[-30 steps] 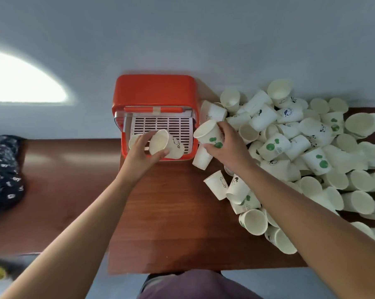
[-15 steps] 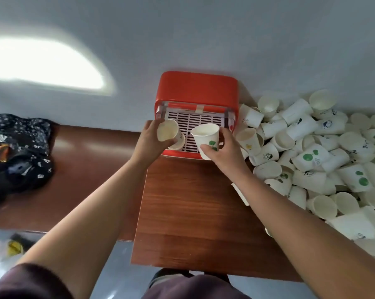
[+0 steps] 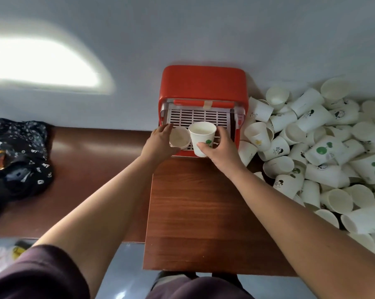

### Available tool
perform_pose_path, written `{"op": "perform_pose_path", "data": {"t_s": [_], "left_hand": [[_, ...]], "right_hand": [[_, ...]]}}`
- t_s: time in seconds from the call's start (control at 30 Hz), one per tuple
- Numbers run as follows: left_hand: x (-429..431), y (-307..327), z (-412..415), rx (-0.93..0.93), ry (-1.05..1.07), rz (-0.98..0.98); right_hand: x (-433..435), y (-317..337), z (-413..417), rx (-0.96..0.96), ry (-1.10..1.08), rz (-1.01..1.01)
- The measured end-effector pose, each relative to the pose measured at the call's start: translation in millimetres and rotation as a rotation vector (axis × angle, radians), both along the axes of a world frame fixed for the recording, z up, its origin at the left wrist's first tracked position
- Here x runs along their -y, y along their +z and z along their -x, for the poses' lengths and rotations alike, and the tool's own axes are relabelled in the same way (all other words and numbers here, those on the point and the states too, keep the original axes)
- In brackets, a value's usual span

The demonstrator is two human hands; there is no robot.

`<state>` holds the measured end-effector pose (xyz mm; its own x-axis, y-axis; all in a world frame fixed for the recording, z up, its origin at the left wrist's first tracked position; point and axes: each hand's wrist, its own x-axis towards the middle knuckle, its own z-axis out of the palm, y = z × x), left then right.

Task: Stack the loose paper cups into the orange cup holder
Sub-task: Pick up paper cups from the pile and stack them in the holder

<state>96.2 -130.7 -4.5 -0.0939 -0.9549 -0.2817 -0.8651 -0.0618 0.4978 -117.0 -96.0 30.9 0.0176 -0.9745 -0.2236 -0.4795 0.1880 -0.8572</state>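
Note:
The orange cup holder [image 3: 202, 85] stands against the wall at the far edge of the wooden table, its white slotted tray [image 3: 198, 116] facing me. My left hand [image 3: 159, 143] holds a plain white cup [image 3: 179, 138] at the holder's front left, mouth tilted toward me. My right hand [image 3: 222, 151] grips a white cup with a green print [image 3: 202, 137], upright, right beside the first cup and touching it. A big heap of loose paper cups [image 3: 320, 152] lies to the right.
The wooden table [image 3: 195, 208] has bare surface between my arms. A lower brown surface [image 3: 91, 169] extends left, with a dark patterned cloth bundle [image 3: 16, 160] on it. The pale wall [image 3: 182, 29] is close behind the holder.
My right hand has carried the green-print cup left from the heap to the holder's front, beside the cup in my left hand. The view has shifted left and closer.

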Motion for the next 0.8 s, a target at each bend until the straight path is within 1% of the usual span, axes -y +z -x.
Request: {"op": "perform_pose_path", "data": {"t_s": [0.03,0.07,0.13,0.17,0.2,0.3,0.43,0.63,0.73,0.8], "left_hand": [[-2.0,2.6,-3.6,-0.043,0.026,0.024],[-5.5,8.6,-6.8,-0.156,0.061,0.033],[-11.7,22.7,-9.3,-0.541,0.145,-0.014],[-13.8,29.0,-10.6,-0.69,0.161,-0.037],[-13.5,33.6,-11.6,-0.749,0.151,-0.043],[-6.8,39.3,-9.3,-0.667,0.067,0.0],[-1.9,31.4,-11.4,-0.64,0.116,0.023],[-5.1,10.0,-17.1,-0.493,0.144,0.035],[-3.8,-0.9,-17.3,-0.322,0.071,0.041],[-5.2,-7.2,-16.9,-0.238,0.044,0.023]], "right_hand": [[2.5,0.5,-3.2,0.007,0.014,0.012],[4.7,1.8,-6.4,0.015,0.036,0.027],[9.1,3.2,-12.7,0.04,0.086,0.038],[11.3,3.0,-16.4,0.056,0.107,0.036],[13.9,2.2,-20.4,0.066,0.123,0.034],[23.0,-3.8,-31.4,0.082,0.144,0.011],[31.4,-9.0,-39.1,0.102,0.157,-0.023],[34.9,-20.3,-41.0,-0.064,0.245,0.01],[34.7,-29.4,-41.7,-0.146,0.282,0.033],[34.1,-33.8,-43.0,-0.221,0.312,0.012]]}}
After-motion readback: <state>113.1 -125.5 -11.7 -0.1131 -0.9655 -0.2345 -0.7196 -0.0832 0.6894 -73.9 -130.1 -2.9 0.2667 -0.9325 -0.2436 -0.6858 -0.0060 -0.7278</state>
